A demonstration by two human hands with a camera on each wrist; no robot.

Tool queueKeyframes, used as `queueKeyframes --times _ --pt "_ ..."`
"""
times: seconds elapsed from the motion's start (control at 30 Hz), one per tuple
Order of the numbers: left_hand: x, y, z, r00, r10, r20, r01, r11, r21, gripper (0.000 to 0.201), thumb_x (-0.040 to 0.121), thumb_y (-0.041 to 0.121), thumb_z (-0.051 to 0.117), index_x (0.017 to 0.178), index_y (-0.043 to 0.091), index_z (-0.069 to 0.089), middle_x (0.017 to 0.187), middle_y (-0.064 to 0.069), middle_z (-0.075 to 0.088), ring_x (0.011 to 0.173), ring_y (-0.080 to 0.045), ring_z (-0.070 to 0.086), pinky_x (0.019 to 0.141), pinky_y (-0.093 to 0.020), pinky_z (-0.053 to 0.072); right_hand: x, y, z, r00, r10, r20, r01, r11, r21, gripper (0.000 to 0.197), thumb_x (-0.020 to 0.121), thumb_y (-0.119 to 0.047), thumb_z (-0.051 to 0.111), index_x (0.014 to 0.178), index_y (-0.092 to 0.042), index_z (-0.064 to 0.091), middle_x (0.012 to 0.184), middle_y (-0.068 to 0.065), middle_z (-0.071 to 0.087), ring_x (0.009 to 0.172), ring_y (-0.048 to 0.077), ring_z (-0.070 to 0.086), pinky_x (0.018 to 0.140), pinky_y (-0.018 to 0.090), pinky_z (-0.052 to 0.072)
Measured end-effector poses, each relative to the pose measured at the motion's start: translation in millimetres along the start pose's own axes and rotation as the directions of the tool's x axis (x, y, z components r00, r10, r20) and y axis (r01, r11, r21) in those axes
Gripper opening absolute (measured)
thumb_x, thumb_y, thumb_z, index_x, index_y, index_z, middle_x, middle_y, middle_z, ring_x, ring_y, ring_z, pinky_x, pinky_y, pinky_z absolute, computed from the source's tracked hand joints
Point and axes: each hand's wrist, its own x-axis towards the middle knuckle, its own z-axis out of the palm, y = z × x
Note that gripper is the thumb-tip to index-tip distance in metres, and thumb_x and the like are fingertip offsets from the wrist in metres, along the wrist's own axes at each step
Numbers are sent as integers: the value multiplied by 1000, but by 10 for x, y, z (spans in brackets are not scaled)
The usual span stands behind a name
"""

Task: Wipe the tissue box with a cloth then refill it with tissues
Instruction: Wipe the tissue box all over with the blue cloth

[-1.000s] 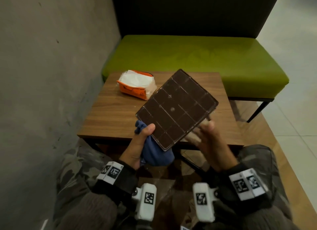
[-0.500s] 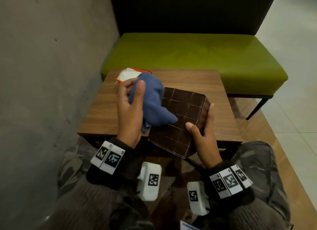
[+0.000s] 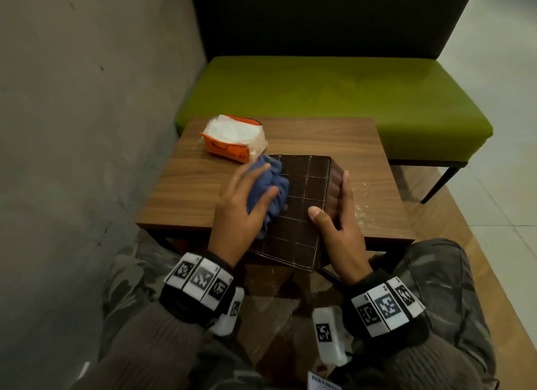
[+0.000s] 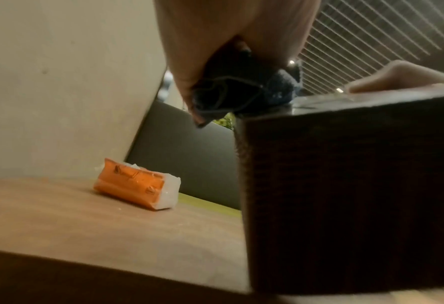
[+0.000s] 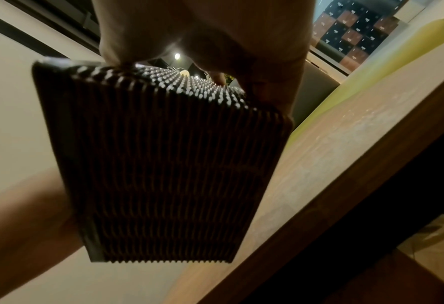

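Observation:
The dark brown tissue box (image 3: 302,206) with a grid-lined face is held over the near edge of the wooden table (image 3: 186,192). My right hand (image 3: 337,215) grips its right side, thumb on the top face and fingers along the ribbed side (image 5: 163,164). My left hand (image 3: 247,203) holds a bunched blue cloth (image 3: 270,186) and presses it on the left part of the box's top face; the cloth (image 4: 241,92) also shows in the left wrist view at the box's edge (image 4: 345,185). An orange pack of white tissues (image 3: 235,138) lies at the table's back left (image 4: 137,185).
A grey wall (image 3: 87,128) runs close along the left. A green bench (image 3: 334,99) with a dark backrest stands behind the table. My knees in camouflage trousers (image 3: 436,273) sit under the table's near edge. Tiled floor (image 3: 508,128) lies to the right.
The box has come down from a raised tilt to lie flatter over the table edge. My left hand has brought the cloth from under the box onto its top face and moved it nearer.

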Motion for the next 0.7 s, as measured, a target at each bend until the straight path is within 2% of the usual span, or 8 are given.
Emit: queueKeyframes --times 0.07,0.17,0.23,0.27,0.33,0.4,0.57,0.7 --pt "73 48 15 997 -47 -59 45 998 -38 43 88 40 52 122 15 57 129 -2 55 121 -9 49 101 -16 36 4 -19 27 1000 17 -19 -17 1000 12 97 63 -66 61 141 -60 5 133 -22 44 117 11 56 97 47 50" --pt "-202 133 44 989 92 115 -100 993 58 40 89 35 54 124 16 57 129 -2 56 124 -12 48 105 -31 39 101 -46 -61 994 44 -98 -39 998 49 100 60 -67 59 145 -53 10 134 -11 49 113 15 58 97 48 50" --pt "-418 83 7 947 198 252 -225 971 80 39 90 33 55 125 17 57 131 -1 56 126 -12 47 106 -35 39 133 -56 -140 993 29 -112 -26 999 28 99 60 -65 60 146 -52 11 120 -24 51 109 11 59 99 49 48" --pt "-411 38 -9 942 203 267 -228 971 68 38 90 33 55 124 17 57 131 -1 56 126 -11 47 106 -35 39 131 -59 -152 995 15 -103 -13 1000 14 100 60 -64 60 146 -51 11 116 -31 47 107 6 58 99 48 48" --pt "-272 24 3 979 95 178 -101 995 25 37 89 32 56 122 16 59 129 2 57 123 -9 49 105 -34 40 92 -38 -133 996 13 -93 -12 1000 16 103 59 -61 62 148 -47 10 115 -33 43 104 -1 56 98 45 49" --pt "-166 98 31 996 -12 89 15 999 -37 36 88 29 58 121 16 60 126 7 56 121 -6 49 104 -29 40 74 -34 -100 994 4 -110 -2 1000 20 103 60 -61 61 149 -44 12 121 -26 46 107 -1 55 98 44 49" --pt "-630 46 84 963 104 249 -109 994 3 38 89 35 56 124 20 59 131 6 56 126 -3 46 106 -25 37 109 -31 -240 981 8 -196 1 999 46 93 63 -63 64 142 -54 15 136 -5 48 114 14 58 97 49 50" --pt "-677 121 151 996 19 86 -17 999 -32 40 89 34 55 127 24 54 133 10 51 128 -1 42 108 -20 33 112 -11 -134 975 0 -221 -4 1000 -16 91 64 -68 61 140 -57 11 144 -4 42 123 17 53 103 49 44"
